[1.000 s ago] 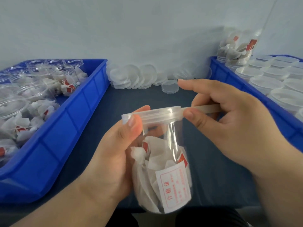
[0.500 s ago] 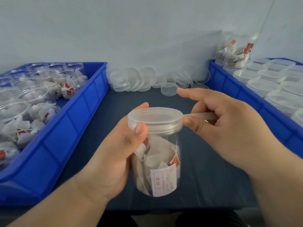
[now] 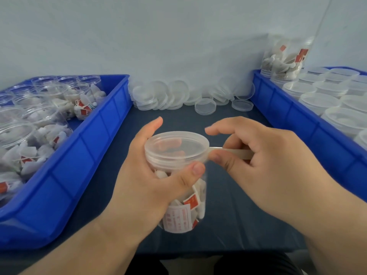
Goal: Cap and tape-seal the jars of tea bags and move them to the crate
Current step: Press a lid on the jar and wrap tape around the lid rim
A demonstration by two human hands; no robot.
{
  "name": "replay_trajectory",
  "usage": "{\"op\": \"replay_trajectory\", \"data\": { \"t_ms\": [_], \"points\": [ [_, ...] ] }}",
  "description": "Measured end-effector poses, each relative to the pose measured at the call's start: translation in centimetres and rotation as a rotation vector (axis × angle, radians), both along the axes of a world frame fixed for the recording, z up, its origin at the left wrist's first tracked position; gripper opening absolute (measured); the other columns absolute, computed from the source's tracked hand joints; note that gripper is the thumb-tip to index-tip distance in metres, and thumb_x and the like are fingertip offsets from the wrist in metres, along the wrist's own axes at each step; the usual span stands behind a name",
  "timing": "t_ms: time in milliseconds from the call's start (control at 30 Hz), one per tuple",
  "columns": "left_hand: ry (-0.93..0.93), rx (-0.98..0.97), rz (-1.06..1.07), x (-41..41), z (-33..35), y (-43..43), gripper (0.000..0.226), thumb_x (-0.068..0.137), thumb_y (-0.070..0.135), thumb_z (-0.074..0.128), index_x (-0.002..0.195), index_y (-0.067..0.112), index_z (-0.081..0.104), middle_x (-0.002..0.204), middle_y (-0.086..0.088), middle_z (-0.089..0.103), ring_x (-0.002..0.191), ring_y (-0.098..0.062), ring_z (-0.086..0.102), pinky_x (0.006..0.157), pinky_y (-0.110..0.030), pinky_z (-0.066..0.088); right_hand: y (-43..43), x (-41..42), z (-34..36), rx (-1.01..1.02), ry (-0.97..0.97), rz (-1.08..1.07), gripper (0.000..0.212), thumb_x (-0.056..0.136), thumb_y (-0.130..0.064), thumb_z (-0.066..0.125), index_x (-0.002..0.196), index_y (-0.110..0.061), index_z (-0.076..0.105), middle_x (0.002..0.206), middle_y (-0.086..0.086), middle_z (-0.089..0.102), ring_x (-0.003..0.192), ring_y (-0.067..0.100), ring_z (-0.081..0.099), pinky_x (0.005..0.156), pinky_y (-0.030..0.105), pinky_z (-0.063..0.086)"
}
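Left hand [image 3: 147, 187] grips one jar [image 3: 176, 153]; right hand [image 3: 268, 167] pinches one tape strip [image 3: 236, 152].

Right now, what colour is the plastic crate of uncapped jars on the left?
Bright blue plastic crate, head view.

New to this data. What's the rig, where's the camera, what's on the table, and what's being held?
There is no robot here: a person works with two bare hands. Every picture comes from one wide-angle camera worn on the head, looking forward and down. The last picture is the current moment.

The left hand has its grip around a clear jar of tea bags, near the top, with a lid already on. The right hand pinches a tape strip that runs to the lid's edge.

On the dark table are a left crate holding open jars of tea bags, a right crate holding capped jars, and loose lids along the back wall.
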State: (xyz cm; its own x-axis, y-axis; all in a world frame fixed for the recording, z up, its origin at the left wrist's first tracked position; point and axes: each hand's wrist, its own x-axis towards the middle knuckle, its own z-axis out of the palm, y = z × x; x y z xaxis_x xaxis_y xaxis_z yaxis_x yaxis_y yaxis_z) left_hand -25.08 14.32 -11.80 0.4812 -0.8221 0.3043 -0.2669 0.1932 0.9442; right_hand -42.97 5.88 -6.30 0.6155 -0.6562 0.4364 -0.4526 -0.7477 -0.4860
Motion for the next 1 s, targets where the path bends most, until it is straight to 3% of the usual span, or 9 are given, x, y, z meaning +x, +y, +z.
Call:
{"op": "replay_trajectory", "data": {
  "t_ms": [100,167,233,333,433,500,567,800,1000],
  "points": [
    [0.022,-0.006,0.021,0.0,-0.2,0.0,0.089,0.034,0.087,0.081,0.117,0.069,0.052,0.12,0.025,0.067,0.11,-0.001,0.067,0.097,-0.042,0.053,-0.6,-0.5,0.3,0.142,0.005,0.059,0.023,0.079,-0.055,0.053,0.101,-0.049,0.054,0.084,-0.023,0.066,0.069,-0.001,0.061,0.062,0.01,0.045],
    [0.033,-0.012,0.026,-0.1,-0.2,0.1,0.087,0.033,0.087,0.081,0.113,0.068,0.055,0.117,0.023,0.069,0.108,-0.003,0.069,0.095,-0.041,0.054,-0.7,-0.8,0.4,0.158,0.011,0.095,0.018,0.08,-0.05,0.054,0.097,-0.048,0.058,0.083,-0.021,0.066,0.062,0.003,0.06,0.054,0.009,0.043],
    [0.046,-0.013,0.029,-0.2,-0.3,0.1,0.086,0.033,0.086,0.081,0.113,0.066,0.055,0.116,0.022,0.07,0.106,-0.004,0.069,0.092,-0.04,0.055,-0.5,-0.8,0.3,0.14,0.013,0.101,0.012,0.083,-0.043,0.056,0.093,-0.045,0.063,0.079,-0.022,0.065,0.06,0.003,0.059,0.05,0.009,0.041],
    [0.005,0.005,0.058,-0.3,-0.2,0.2,0.084,0.037,0.084,0.081,0.114,0.065,0.053,0.114,0.026,0.068,0.103,0.002,0.068,0.086,-0.032,0.055,-0.4,-0.5,-0.2,0.007,0.03,0.067,0.015,0.084,-0.034,0.059,0.091,-0.042,0.07,0.071,-0.025,0.062,0.071,-0.006,0.058,0.06,0.004,0.039],
    [-0.037,0.018,0.089,-0.4,0.0,0.1,0.073,0.043,0.077,0.079,0.111,0.068,0.051,0.113,0.032,0.065,0.101,0.008,0.066,0.08,-0.024,0.053,-0.5,-0.2,-0.4,-0.067,0.067,0.038,0.02,0.085,-0.036,0.058,0.097,-0.039,0.074,0.075,-0.023,0.064,0.076,-0.002,0.059,0.065,0.01,0.043],
    [-0.027,0.008,0.098,-0.3,0.1,0.1,0.072,0.044,0.075,0.078,0.111,0.066,0.052,0.112,0.032,0.066,0.099,0.006,0.067,0.079,-0.023,0.053,-0.6,-0.3,-0.3,-0.059,0.081,0.065,0.022,0.087,-0.039,0.056,0.101,-0.041,0.072,0.078,-0.021,0.066,0.078,0.002,0.062,0.071,0.023,0.05],
    [-0.022,0.0,0.1,-0.3,0.2,0.1,0.074,0.044,0.076,0.078,0.113,0.064,0.052,0.112,0.031,0.066,0.1,0.005,0.068,0.08,-0.024,0.053,-0.8,-0.4,-0.1,-0.04,0.095,0.106,0.023,0.089,-0.042,0.053,0.104,-0.044,0.07,0.08,-0.02,0.065,0.082,0.003,0.062,0.073,0.027,0.05],
    [-0.038,-0.034,0.081,-0.7,0.4,0.4,0.083,0.037,0.091,0.074,0.113,0.064,0.053,0.114,0.028,0.067,0.102,0.003,0.068,0.082,-0.029,0.054,-0.9,-0.4,-0.5,-0.056,0.014,0.064,0.011,0.087,-0.036,0.061,0.089,-0.04,0.071,0.078,-0.02,0.063,0.079,-0.003,0.057,0.066,0.008,0.037],
    [-0.138,0.008,0.085,-0.8,0.6,0.7,0.073,0.045,0.074,0.077,0.112,0.057,0.051,0.114,0.033,0.064,0.103,0.008,0.064,0.069,-0.016,0.054,-1.0,0.1,-0.8,-0.007,-0.029,0.028,0.016,0.081,-0.039,0.062,0.089,-0.042,0.074,0.077,-0.023,0.065,0.081,-0.003,0.058,0.063,0.008,0.038]
  ]
}}
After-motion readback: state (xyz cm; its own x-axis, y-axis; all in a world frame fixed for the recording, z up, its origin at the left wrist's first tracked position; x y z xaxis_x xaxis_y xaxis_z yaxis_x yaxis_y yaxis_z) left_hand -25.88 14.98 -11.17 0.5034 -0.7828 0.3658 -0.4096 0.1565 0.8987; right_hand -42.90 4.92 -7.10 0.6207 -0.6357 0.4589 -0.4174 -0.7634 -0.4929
